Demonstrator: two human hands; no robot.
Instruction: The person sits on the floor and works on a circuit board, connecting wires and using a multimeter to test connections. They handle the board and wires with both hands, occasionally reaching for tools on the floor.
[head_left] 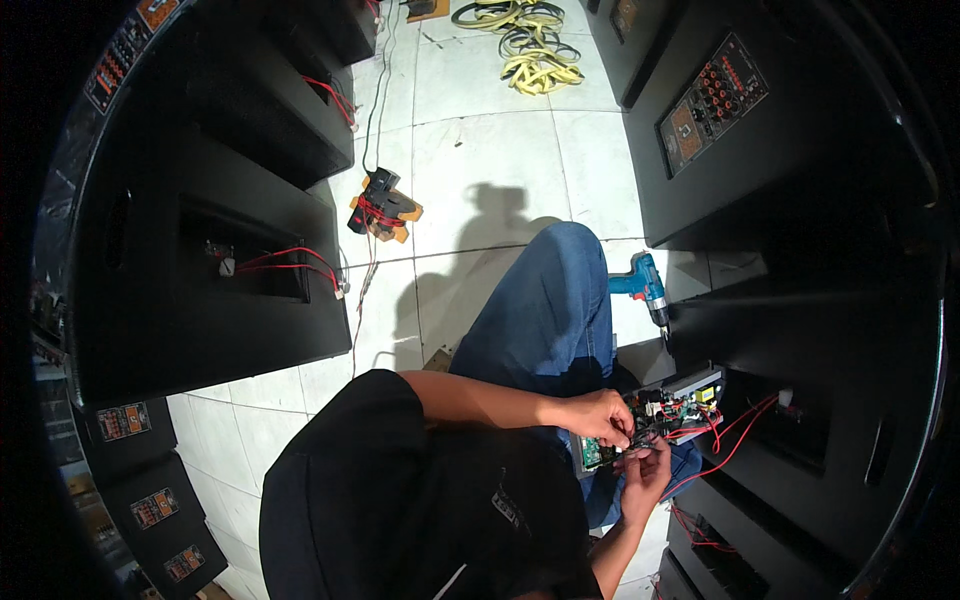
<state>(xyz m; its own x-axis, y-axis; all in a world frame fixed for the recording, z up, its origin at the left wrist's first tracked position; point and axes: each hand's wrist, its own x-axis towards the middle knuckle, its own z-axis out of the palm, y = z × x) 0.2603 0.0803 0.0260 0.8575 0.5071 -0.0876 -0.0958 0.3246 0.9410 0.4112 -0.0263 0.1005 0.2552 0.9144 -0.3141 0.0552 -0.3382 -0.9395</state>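
An amplifier module (700, 382), a metal plate with green circuit boards and red and black wires, rests at my lap, tilted beside an opening in a black speaker cabinet. My left hand (597, 414) reaches over it from the left, fingertips pinched on thin black wires (645, 440). Just below, my right hand (645, 474) comes up from the lower edge, its thumb and fingers closed on the same black wires. The wire ends between the fingertips are too small to make out. Red wires (745, 430) run from the module into the cabinet opening.
Black speaker cabinets stand left (130, 320) and right (800, 330), some with control panels (713, 105). A blue cordless drill (645, 287) lies on the tiled floor beyond my knee. A black power-strip-like block with red wire (380, 205) and coiled yellow-black cable (535, 60) lie farther off.
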